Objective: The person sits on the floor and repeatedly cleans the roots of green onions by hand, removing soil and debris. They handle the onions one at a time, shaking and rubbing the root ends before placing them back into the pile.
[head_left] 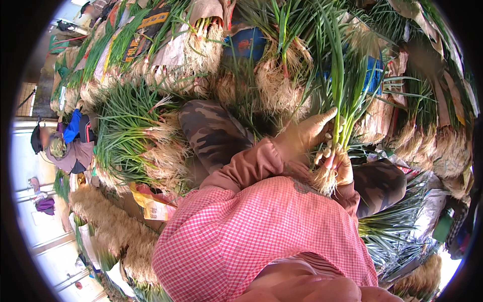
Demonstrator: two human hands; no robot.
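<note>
A bunch of spring onions (338, 80) stands upright in front of my chest, long green leaves up and pale roots (325, 180) hanging down. My left hand (304, 132) is closed round its stems, thumb along the side. Lower down, my right hand (344, 168) grips the pinkish-white bases just above the roots. Both hands look covered by thin, pale gloves. A large heap of loose spring onions (136, 131) lies to my left, roots turned towards my camouflage trouser leg (211, 128). Ahead of me lies another bundle (284, 75) with thick, tangled roots.
Wrapped bundles (201, 45) line the far side, and more (417, 116) stand at the right. A row of root ends (115, 231) lies at the lower left beside a yellow and red bag (153, 201). Another person (68, 146) is at the far left.
</note>
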